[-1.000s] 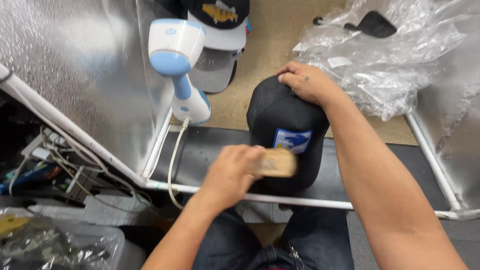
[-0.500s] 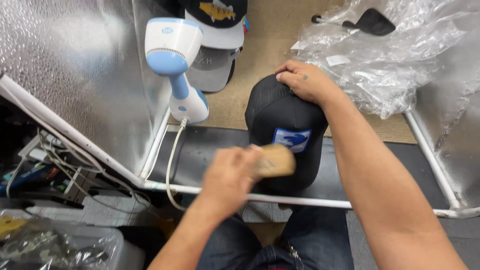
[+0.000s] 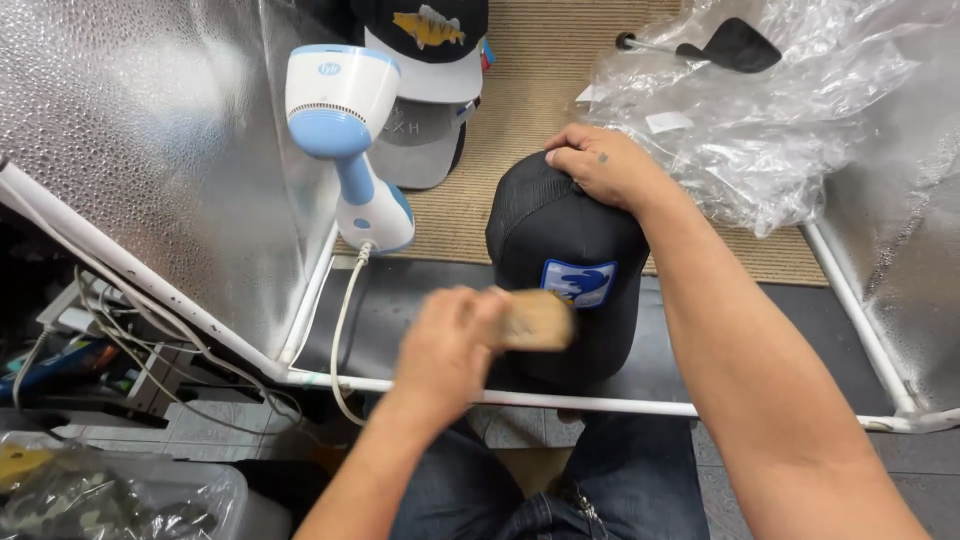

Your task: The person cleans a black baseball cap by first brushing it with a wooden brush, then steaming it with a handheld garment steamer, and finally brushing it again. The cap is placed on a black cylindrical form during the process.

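A black cap with a blue and white front patch stands upright on the dark mat. My right hand rests on the cap's crown, fingers curled over its top. My left hand grips a small wooden brush, blurred by motion, against the lower front of the cap just under the patch.
A blue and white handheld steamer stands left of the cap, its cord trailing down. More caps are stacked behind it. Crinkled clear plastic lies at the right. Silver reflective walls and a white pipe frame enclose the space. Cables lie at the left.
My left hand has moved the brush back and forth across the cap's lower front, shifting slightly left and down. My right hand stays on the crown.
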